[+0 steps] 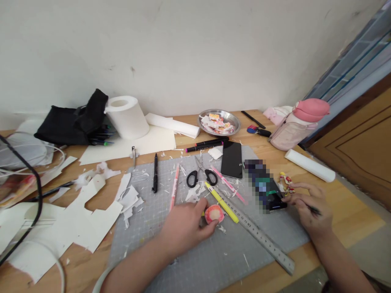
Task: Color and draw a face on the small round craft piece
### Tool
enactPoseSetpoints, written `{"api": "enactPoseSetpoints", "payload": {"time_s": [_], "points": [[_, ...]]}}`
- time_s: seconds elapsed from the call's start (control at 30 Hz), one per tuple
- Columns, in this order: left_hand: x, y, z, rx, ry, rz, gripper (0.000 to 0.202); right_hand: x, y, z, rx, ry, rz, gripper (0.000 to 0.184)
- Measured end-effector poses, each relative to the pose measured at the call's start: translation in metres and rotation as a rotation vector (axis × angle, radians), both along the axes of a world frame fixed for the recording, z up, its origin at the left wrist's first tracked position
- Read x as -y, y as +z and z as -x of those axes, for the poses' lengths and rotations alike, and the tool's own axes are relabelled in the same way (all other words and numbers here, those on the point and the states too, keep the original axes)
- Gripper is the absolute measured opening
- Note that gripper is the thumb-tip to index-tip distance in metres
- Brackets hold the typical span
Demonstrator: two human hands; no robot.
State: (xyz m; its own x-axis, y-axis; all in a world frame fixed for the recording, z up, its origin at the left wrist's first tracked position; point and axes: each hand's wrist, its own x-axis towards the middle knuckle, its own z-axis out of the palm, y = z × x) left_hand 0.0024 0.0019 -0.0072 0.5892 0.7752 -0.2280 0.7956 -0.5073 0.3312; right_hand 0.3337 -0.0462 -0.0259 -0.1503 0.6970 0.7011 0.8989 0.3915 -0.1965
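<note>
My left hand grips a small rounded piece coloured pink and orange with a pale middle, just above the grey cutting mat. In my right hand is a dark pen, pinched between the fingers; its tip end is hard to make out. The fingertips of that hand are at the lower corner of a smartphone with a blurred, lit screen. Between the hands lie a yellow highlighter and a steel ruler. Black-handled scissors rest open beyond my left hand.
A steel bowl holds coloured paper pieces. A pink bottle stands at the right, near a white roll. Toilet paper and a black pouch sit at the back left. Paper offcuts and cables cover the left side.
</note>
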Motion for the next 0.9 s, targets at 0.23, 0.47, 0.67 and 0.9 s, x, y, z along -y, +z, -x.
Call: {"api": "enactPoseSetpoints", "payload": {"time_s": [0.23,0.47,0.67,0.9], "points": [[0.0,0.0,-0.001,0.002,0.0,0.001,0.029,0.0,0.0,-0.001,-0.017,0.003,-0.02,0.026],[-0.001,0.0,0.0,0.009,0.0,-0.001,0.029,0.0,-0.001,0.007,-0.054,0.026,0.047,0.024],[0.001,0.001,0.0,-0.007,0.002,0.018,0.028,-0.005,-0.005,0.021,0.101,0.067,0.149,0.02],[0.001,0.001,0.001,-0.001,-0.001,0.022,0.027,-0.01,-0.012,0.022,0.047,-0.191,0.182,0.026]]}}
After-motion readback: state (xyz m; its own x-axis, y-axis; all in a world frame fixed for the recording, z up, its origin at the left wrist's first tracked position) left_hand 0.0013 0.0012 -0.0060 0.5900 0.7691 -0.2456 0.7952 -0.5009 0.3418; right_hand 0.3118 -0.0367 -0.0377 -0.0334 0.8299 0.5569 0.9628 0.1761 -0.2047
